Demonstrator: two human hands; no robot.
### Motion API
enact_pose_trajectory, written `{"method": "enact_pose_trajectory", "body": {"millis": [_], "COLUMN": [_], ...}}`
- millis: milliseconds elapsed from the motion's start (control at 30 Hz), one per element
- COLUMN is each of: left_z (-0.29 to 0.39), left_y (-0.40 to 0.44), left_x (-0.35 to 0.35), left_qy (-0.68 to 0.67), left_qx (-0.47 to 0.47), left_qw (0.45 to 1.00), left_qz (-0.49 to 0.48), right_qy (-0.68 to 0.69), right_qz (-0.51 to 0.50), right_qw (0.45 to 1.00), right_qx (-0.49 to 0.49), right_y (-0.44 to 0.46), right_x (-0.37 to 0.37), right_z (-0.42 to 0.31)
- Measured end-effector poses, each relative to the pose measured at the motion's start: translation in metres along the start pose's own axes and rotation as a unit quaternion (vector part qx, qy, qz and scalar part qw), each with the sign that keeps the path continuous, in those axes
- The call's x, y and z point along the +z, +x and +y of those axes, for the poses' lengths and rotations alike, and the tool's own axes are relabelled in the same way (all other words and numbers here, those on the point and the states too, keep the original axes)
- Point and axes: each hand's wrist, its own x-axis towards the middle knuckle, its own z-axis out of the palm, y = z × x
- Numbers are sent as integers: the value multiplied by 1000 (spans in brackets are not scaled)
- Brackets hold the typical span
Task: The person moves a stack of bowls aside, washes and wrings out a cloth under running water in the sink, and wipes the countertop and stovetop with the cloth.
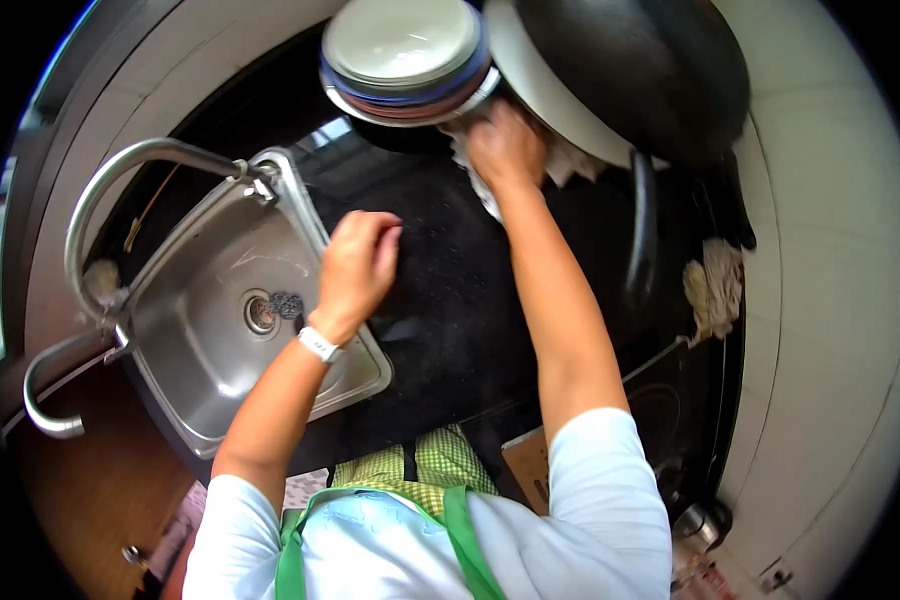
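My right hand (508, 150) reaches to the back of the black countertop (450, 290), its fingers blurred and closed on a whitish cloth (478, 178). The cloth lies bunched between a stack of plates (405, 45) and a large white dish or basin (545, 95), which is partly hidden by a dark wok (645, 70). My left hand (358, 262), with a white band on the wrist, hovers by the right rim of the steel sink (195, 275). Its fingers are curled in, and nothing shows in them.
A curved faucet (120, 155) arches over the sink, with a dark scrubber (286, 305) beside the drain. The wok's handle (642, 225) juts toward me. At the right lies a crumpled beige rag (715, 290) near the tiled wall (830, 300). A wooden board (528, 462) shows by my right elbow.
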Motion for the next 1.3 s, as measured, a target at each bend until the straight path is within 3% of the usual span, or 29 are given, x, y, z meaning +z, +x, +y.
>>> {"method": "enact_pose_trajectory", "body": {"millis": [100, 133, 200, 400, 500, 567, 600, 633, 667, 700, 733, 833, 867, 900, 933, 1000, 1067, 1200, 1300], "left_z": [-4, -1, -5, 0, 6, 10, 13, 14, 15, 17, 20, 37, 36, 34, 34, 18, 3, -7, 4], "left_y": [5, 11, 29, 64, 76, 89, 94, 97, 97, 95, 88, 51, 33, 14, -8, -55, -103, -172, -202], "left_x": [-7, -4, 8, 61, 85, 92, 96, 99, 100, 97, 86, 36, 21, -1, -21, -58, -85, -127, -148], "left_qy": [19, -13, -14, -16, -75, -67, -51, -43, -34, 1, 5, -71, -131, -132, -186, -195, -213, -269, -288], "left_qx": [-2, -35, -6, 51, 72, 146, 188, 177, 166, 192, 192, 126, 104, 59, 33, -61, -136, -218, -200], "left_qw": [1000, 999, 1000, 998, 994, 987, 981, 983, 985, 981, 981, 987, 985, 986, 979, 973, 964, 936, 934], "left_qz": [-11, -10, 12, 23, 24, 6, 12, -3, -20, -3, -10, -65, -47, -84, -82, -109, -85, -58, -68], "right_qy": [-20, -26, -100, 2, -50, -111, -43, -35, -51, -58, -127, -84, -149, -216, -226, -127, -190, -153, -112], "right_qz": [43, 79, 201, -45, -96, -51, -39, -3, 64, 109, 99, 190, 193, 191, 228, 235, 272, 333, 323], "right_qw": [998, 993, 945, 933, 918, 941, 963, 981, 978, 987, 983, 978, 969, 953, 944, 952, 928, 920, 931], "right_qx": [-44, -87, -239, -357, -382, -316, -264, -189, -191, -105, -92, -28, 31, 90, 76, 150, 170, 141, 130], "right_y": [-2, -7, -54, -203, -220, -200, -183, -170, -155, -143, -123, -84, -75, -75, -87, -135, -151, -215, -275], "right_x": [10, 14, 29, -9, -30, -53, -71, -77, -83, -84, -89, -94, -90, -89, -73, -65, -19, 22, 45], "right_z": [9, 15, 31, 49, 85, 111, 118, 133, 151, 173, 207, 250, 249, 246, 231, 137, 131, 72, 32]}}
